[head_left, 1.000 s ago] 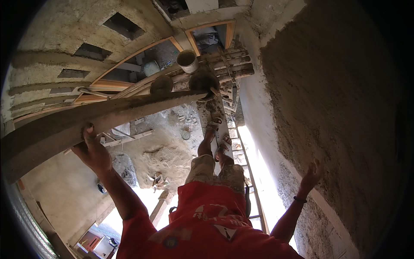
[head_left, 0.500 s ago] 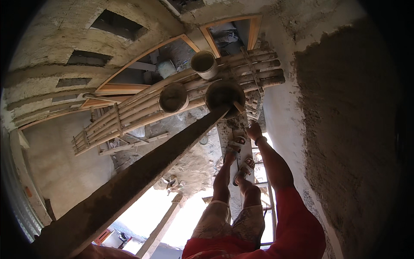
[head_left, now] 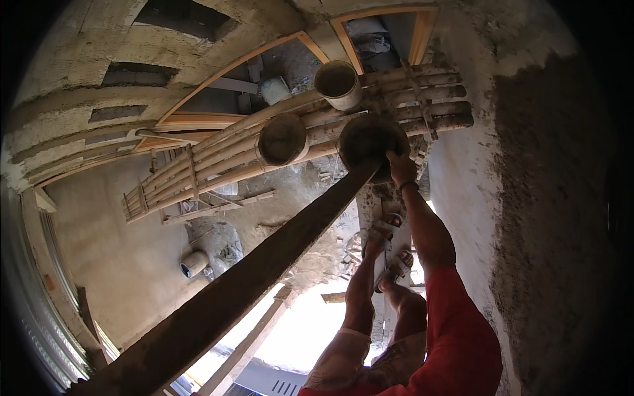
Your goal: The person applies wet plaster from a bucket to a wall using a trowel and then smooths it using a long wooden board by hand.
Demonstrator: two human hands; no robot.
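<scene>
A long, mortar-stained wooden board (head_left: 244, 264) slants from the lower left, close to me, up to a dark round basin (head_left: 353, 135). Dark fingertips of my left hand (head_left: 79, 382) curl over the board's near end; the rest of that hand is out of sight. My right hand (head_left: 401, 170) is closed at the basin's right rim, where the wooden handle of a tool stood; my fingers now cover that handle. The tool's head cannot be seen. Beside the basin are two buckets, one (head_left: 282, 140) to the left with grey contents, another (head_left: 339, 86) farther back.
Basin and buckets rest on a scaffold of bamboo poles (head_left: 224, 171). My sandalled feet (head_left: 396, 264) stand on a narrow plank (head_left: 389, 317) high above the ground. A partly wet plastered wall (head_left: 462, 198) rises close on the right. Wooden window frames (head_left: 422, 36) lie beyond.
My right hand has moved forward from beside the basin onto the wooden handle at its rim. The view has shifted, so the scaffold and basin appear farther right.
</scene>
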